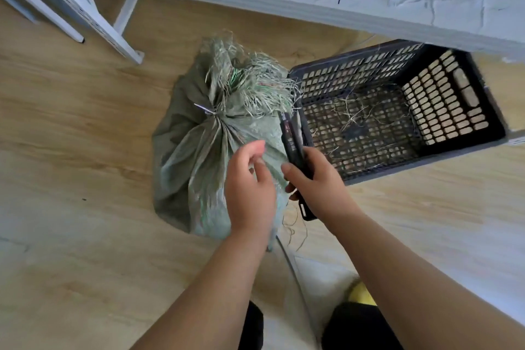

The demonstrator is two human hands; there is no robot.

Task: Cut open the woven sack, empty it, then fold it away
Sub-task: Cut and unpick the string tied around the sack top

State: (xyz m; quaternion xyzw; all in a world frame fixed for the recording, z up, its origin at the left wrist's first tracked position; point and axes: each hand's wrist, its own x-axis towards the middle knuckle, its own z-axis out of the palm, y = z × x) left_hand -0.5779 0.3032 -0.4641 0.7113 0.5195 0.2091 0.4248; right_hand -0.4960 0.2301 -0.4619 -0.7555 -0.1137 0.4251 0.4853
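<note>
Right hand point(318, 179) grips black cutter point(292, 139); left hand point(250, 179) loose above woven sack point(199, 150). Sack on floor beside black crate point(397, 111), neck tied. Left should steady neck; blade to tie point(208, 111), away from fingers.

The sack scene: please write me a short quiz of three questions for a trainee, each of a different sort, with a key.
1. True or false: the sack is already cut open and emptied.
2. Multiple choice: what does the right hand hold? A) a black tool B) a brush C) nothing
3. Fill the gap: the black crate stands on the floor to the ____ of the sack, as the person sees it.

Key:
1. False. Its neck is bound with a tie and it looks full.
2. A. The fingers grip the tool beside the sack; the left hand holds nothing and hovers over the sack.
3. Right.
</note>
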